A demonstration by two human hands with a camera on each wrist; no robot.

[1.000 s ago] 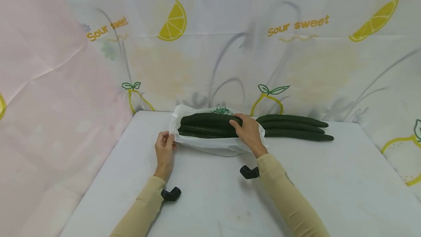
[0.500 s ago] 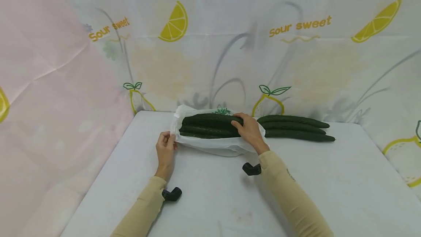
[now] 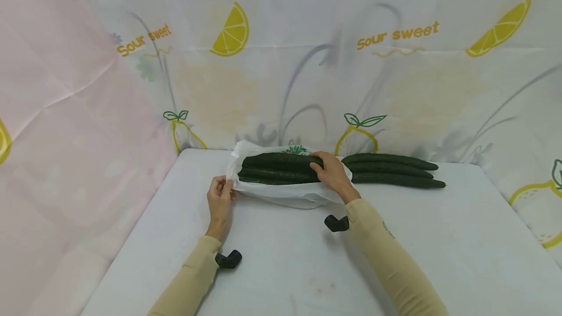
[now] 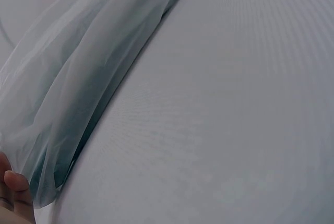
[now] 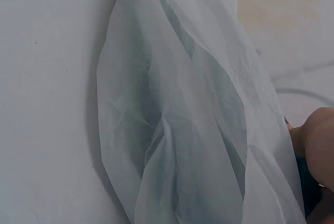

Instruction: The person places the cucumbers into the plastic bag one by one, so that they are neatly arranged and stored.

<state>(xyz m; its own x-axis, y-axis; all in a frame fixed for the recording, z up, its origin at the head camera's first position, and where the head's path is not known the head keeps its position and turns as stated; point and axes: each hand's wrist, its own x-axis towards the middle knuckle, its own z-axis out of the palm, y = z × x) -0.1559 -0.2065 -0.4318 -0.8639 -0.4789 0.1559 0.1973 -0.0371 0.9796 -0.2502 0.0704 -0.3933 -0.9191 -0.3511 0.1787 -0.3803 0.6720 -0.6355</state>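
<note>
A white translucent plastic bag (image 3: pixel 290 196) with a green print lies lengthwise on the table, its opening facing up. Dark green cucumbers (image 3: pixel 276 161) rest side by side inside it. My left hand (image 3: pixel 220 204) pinches the bag's left edge between thumb and fingers; in the left wrist view that hand's fingertips (image 4: pixel 18 182) show at the lower left against the plastic (image 4: pixel 78 67). At the bag's right end, my right hand (image 3: pixel 332 175) grips the end of the back cucumber from above. The right wrist view shows the bag's folded side (image 5: pixel 172 104) and part of the thumb (image 5: pixel 321 140).
Three more cucumbers (image 3: pixel 399 178) lie side by side on the white table (image 3: pixel 281 267), just right of the bag and partly behind my right hand. A lemon-patterned cloth backdrop (image 3: pixel 281 87) hangs directly behind the table's far edge.
My right wrist has shifted slightly up and to the right while the hand keeps its grip on the cucumber. The left hand, the bag and the loose cucumbers look unchanged.
</note>
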